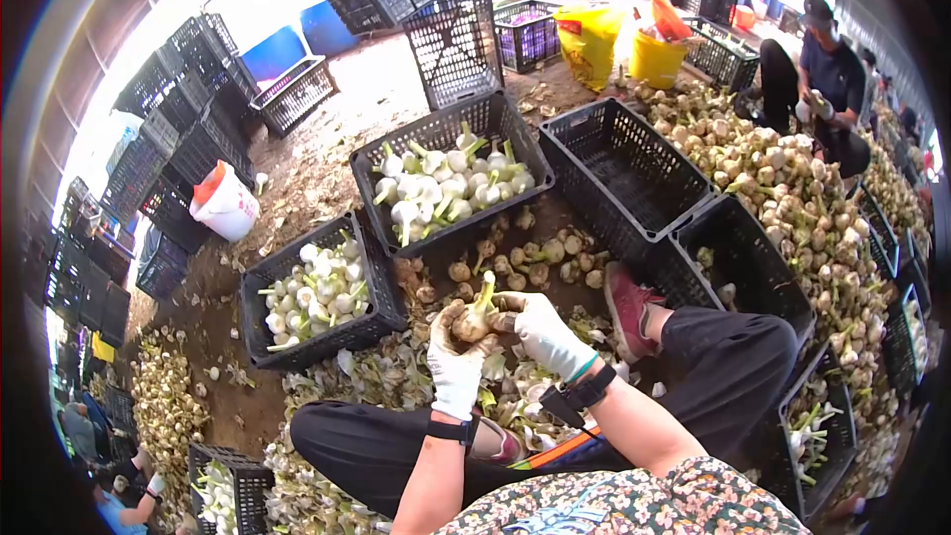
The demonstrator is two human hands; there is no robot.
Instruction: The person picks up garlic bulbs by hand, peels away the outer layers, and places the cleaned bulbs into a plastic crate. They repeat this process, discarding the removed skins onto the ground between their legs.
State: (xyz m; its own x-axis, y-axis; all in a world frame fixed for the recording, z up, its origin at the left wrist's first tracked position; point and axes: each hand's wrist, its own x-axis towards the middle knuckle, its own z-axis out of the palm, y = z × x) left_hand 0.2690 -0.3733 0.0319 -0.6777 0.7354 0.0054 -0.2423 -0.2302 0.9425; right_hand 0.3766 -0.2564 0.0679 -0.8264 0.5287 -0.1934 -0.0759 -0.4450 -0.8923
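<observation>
Between my two gloved hands is a garlic bulb (475, 319), its short cut stem pointing up and brownish skin still on it. My left hand (458, 352), in a white glove with dirty fingertips, is closed round the bulb from the left and below. From the right, my right hand (547, 332) pinches at the bulb's upper side near the stem. Loose peeled skins (376, 386) lie under and around both hands. Just beyond them, unpeeled bulbs (540, 256) are scattered on the ground.
Two black crates of white bulbs stand ahead, one crate (451, 238) in front and another crate (391, 322) to the left. At right are a black crate (634, 173) and a long garlic heap (783, 183). A co-worker (827, 74) sits beyond it. A white bucket (230, 206) stands left.
</observation>
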